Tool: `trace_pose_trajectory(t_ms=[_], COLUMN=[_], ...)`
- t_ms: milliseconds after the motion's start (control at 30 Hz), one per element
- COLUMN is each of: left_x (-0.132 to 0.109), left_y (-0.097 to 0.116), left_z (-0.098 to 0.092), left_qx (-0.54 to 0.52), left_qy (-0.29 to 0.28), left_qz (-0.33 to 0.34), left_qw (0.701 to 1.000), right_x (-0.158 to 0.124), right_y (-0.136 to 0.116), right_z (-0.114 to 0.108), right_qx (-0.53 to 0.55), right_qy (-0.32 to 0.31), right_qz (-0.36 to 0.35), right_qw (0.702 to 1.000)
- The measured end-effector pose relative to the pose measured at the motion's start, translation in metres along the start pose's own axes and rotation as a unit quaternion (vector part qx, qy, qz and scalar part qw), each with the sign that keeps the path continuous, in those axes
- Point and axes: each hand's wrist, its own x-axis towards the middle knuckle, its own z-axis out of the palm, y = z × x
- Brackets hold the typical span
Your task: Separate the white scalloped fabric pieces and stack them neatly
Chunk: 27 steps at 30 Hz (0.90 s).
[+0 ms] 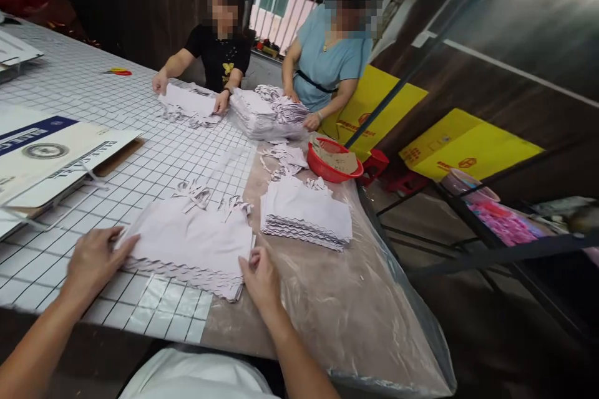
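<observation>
In front of me a stack of pale cloth garments (187, 237) lies flat, wavy hems toward me and thin straps bunched at the far side. My left hand (96, 259) grips the stack's left edge, thumb on top. At the right edge, my right hand (259, 277) pinches the cloth near the corner between thumb and fingers. Just beyond my right hand rests a second, neatly layered stack of the same garments (306, 212). Behind it is a loose heap of strapped pieces (287, 159).
Two co-workers handle more pale cloth (255, 112) across the table. A red basket (334, 162) stands at the right edge. Cardboard boxes (51, 156) lie left, with scissors (119, 72) farther back. Clear plastic sheeting (365, 312) covers the table's right side; a metal rack (468, 224) stands beyond.
</observation>
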Motion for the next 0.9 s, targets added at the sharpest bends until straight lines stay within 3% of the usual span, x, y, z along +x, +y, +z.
trace_pose_trajectory(t_ms=[67,200,400,500,633,767,900], left_x=[-0.003,-0.005,0.004,0.008,0.005,-0.003,-0.008], left_y=[-0.002,0.011,0.024,0.028,0.031,0.028,0.026], left_z=[-0.004,-0.003,-0.008,-0.021,-0.033,-0.035,-0.038], left_qx=[-0.026,-0.039,0.043,-0.006,-0.18,-0.351,-0.355], left_qy=[-0.002,0.056,-0.036,-0.075,-0.113,-0.159,-0.178], left_qz=[-0.025,0.022,-0.063,-0.152,-0.27,-0.353,-0.369], left_qw=[0.999,0.997,0.996,0.986,0.939,0.853,0.84], right_x=[-0.006,-0.007,-0.002,0.004,0.009,0.008,0.004], right_y=[0.002,-0.005,-0.003,0.006,0.015,0.017,0.015], right_z=[0.002,0.007,0.008,0.007,0.003,-0.005,-0.014], right_qx=[0.036,0.068,0.153,0.287,0.438,0.451,0.445], right_qy=[-0.021,-0.014,-0.023,-0.055,-0.095,-0.133,-0.176], right_qz=[0.022,0.029,0.06,0.115,0.194,0.214,0.234], right_qw=[0.999,0.997,0.986,0.949,0.873,0.856,0.846])
